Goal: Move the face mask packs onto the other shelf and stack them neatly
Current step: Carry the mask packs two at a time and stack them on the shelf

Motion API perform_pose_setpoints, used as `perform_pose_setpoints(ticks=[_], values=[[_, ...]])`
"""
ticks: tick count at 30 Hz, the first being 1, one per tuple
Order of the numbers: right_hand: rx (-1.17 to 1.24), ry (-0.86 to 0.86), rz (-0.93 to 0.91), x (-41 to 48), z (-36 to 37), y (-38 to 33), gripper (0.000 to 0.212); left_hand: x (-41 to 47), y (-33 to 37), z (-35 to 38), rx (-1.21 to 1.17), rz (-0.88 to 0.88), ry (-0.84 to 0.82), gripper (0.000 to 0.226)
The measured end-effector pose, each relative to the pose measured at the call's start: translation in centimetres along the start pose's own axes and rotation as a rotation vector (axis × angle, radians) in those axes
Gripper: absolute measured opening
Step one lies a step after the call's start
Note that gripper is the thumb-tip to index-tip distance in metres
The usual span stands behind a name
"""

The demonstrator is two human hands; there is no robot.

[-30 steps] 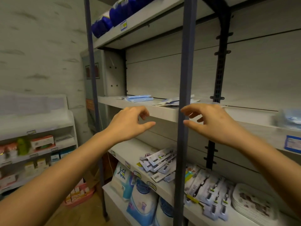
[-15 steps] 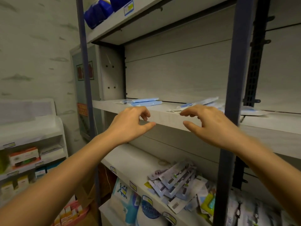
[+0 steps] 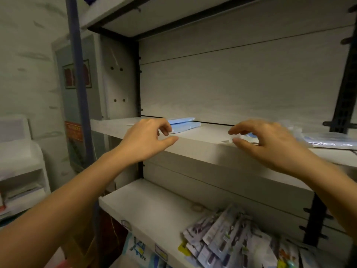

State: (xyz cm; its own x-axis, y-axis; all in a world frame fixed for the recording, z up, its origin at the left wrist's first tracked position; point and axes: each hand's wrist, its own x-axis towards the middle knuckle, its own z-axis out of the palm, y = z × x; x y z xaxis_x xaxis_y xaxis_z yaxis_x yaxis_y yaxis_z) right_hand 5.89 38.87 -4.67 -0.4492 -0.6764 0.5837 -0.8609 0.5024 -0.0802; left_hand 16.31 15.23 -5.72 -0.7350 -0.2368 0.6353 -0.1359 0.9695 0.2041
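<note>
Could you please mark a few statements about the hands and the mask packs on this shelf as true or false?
1. Both hands are empty. True: the left hand and the right hand have open, curled fingers with nothing in the grip.
2. Blue mask packs lie on the middle shelf just behind the left hand. True.
3. The right hand is lifting a pack clear of the shelf. False: it hovers over the packs at the shelf's front edge, holding none.
4. The lower shelf is bare. False: a pile of blister-pack items lies on it.
5. More packs lie to the right of the right hand. True.
</note>
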Motion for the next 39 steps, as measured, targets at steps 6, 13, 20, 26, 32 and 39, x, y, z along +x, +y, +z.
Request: perform_pose_setpoints(ticks=[6,13,20,26,32,39], values=[[-0.095,0.015,0.116,4.8,4.6,-2.4,0.028,4.9,-8.5,1.4,-0.083,0.071,-0.008,0.029],[-0.094,0.041,0.311,13.3,9.3,-6.9,0.032,11.1,-18.6,2.5,-0.196,0.127,-0.014,0.018],[-0.077,-0.093,0.623,22.9,14.1,-9.0,0.077,14.9,-24.6,4.3,-0.263,0.129,-0.053,0.018],[-0.255,-0.225,0.762,28.1,17.0,-9.5,0.092,15.9,-26.5,5.4,-0.345,0.106,-0.055,0.016],[-0.138,-0.337,0.841,29.1,17.9,-8.9,0.059,16.4,-28.3,5.5,-0.339,0.085,-0.082,0.016],[0.07,-0.228,0.836,29.3,16.8,-9.2,0.028,19.5,-28.9,5.2,-0.093,-0.046,-0.301,0.046]])
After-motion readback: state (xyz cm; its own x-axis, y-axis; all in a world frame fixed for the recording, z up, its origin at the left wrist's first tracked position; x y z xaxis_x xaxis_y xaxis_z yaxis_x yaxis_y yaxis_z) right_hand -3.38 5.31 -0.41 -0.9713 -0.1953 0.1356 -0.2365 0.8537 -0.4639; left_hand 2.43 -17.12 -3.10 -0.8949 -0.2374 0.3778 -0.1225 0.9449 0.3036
